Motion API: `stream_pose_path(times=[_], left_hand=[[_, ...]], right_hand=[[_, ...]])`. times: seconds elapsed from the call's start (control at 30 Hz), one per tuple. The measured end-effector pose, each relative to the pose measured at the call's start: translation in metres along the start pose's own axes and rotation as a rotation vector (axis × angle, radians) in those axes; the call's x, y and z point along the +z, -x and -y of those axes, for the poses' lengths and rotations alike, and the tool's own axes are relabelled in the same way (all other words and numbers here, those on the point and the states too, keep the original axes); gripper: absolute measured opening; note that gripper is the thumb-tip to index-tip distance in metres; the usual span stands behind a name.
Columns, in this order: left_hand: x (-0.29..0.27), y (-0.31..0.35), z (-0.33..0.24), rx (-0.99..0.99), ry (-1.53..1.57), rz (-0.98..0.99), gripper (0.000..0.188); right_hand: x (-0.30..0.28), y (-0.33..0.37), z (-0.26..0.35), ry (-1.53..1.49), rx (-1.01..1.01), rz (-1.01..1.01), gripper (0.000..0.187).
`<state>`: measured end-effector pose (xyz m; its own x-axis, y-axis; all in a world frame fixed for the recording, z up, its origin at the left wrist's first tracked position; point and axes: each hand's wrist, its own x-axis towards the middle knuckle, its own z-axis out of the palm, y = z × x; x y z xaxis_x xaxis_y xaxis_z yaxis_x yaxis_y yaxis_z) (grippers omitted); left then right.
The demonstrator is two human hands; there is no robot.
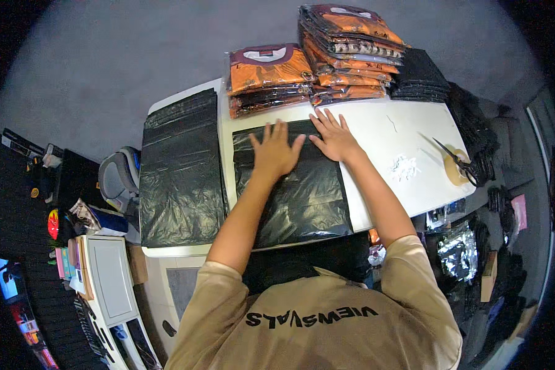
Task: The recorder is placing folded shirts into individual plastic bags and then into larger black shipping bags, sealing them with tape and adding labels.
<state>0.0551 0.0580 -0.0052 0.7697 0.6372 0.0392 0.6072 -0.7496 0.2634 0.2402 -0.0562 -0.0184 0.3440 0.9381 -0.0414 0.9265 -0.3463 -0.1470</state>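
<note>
A black plastic mailer bag (pixel 302 197) lies flat on the white table (pixel 407 132) right in front of me. My left hand (pixel 275 151) presses flat on its upper part, fingers spread. My right hand (pixel 334 137) rests palm down on the bag's top right corner, fingers apart, beside the left hand. Neither hand holds anything. Just beyond my fingers stand two stacks of bagged orange and black shirts, a lower stack (pixel 268 79) and a taller one (pixel 350 54).
A pile of black bags (pixel 180 169) lies at the table's left. Folded black garments (pixel 420 77) sit at the far right. Scissors (pixel 457 161) lie on a tape roll (pixel 454 172) near the right edge. A white cabinet (pixel 108 280) stands at lower left.
</note>
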Motion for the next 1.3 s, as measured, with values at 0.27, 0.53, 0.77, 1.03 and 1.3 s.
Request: stream_pose_path(times=[0.27,0.53,0.77,1.03,1.3], left_hand=[[-0.021,0.021,0.089,-0.114,-0.018,-0.023,0.065],[-0.013,0.019,0.108,-0.014,-0.101,-0.004,0.065],[-0.017,0.019,0.103,-0.032,-0.038,0.033,0.068],[-0.013,0.02,0.109,-0.027,-0.061,0.023,0.069],[-0.017,0.021,0.109,-0.022,-0.044,0.022,0.07]], right_hand=[[-0.002,0.0,-0.01,-0.028,-0.019,0.007,0.068],[-0.011,0.0,-0.073,-0.388,-0.171,0.098,0.058],[-0.019,0.002,-0.079,-0.456,-0.138,0.115,0.056],[-0.002,0.023,-0.054,-0.31,-0.142,-0.111,0.061],[-0.002,0.034,-0.056,-0.308,-0.162,-0.086,0.063]])
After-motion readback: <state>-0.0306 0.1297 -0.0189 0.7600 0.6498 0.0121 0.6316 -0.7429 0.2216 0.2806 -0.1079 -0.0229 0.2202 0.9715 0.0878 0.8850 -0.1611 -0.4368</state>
